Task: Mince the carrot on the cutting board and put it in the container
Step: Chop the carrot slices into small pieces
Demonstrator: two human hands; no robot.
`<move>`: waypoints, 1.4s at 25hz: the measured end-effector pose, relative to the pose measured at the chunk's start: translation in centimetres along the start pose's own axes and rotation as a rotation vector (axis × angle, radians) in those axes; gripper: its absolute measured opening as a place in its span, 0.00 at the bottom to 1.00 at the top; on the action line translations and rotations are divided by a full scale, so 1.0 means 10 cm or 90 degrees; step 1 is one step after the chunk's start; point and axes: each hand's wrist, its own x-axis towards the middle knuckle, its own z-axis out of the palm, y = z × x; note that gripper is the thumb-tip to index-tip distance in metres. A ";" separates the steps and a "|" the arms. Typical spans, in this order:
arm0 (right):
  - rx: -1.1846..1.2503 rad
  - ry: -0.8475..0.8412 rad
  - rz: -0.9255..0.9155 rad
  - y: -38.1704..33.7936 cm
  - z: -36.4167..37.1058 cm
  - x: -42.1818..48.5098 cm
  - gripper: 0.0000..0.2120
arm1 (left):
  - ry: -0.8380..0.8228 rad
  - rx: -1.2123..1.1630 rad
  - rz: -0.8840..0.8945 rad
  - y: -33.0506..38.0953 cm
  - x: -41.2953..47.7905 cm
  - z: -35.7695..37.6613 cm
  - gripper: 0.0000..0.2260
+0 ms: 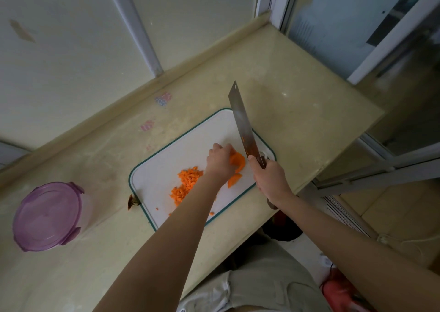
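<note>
A white cutting board (166,159) with a green rim lies on the counter. On it sits a pile of minced carrot (187,185). Right of the pile are larger carrot slices (238,162), and my left hand (219,161) holds them down with curled fingers. My right hand (271,180) grips the handle of a cleaver (241,123); its blade is raised just right of the slices, tip pointing away from me. A clear container with a purple lid (47,216) stands on the counter at the left, lid on.
A brown carrot end (132,202) lies at the board's left edge. The beige counter (285,97) meets a wall at the back and ends at the right near a sliding window frame (392,56). The counter's front edge runs just below the board.
</note>
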 end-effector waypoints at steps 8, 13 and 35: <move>0.007 -0.020 0.003 -0.02 0.05 -0.06 0.21 | 0.004 -0.088 -0.036 -0.05 -0.19 -0.02 0.09; -0.005 -0.024 -0.008 -0.03 0.06 -0.08 0.21 | -0.027 -0.072 0.010 -0.05 -0.33 0.02 0.04; -0.022 -0.024 -0.032 -0.02 0.12 -0.20 0.21 | 0.026 0.196 -0.013 -0.37 -0.43 -0.09 0.16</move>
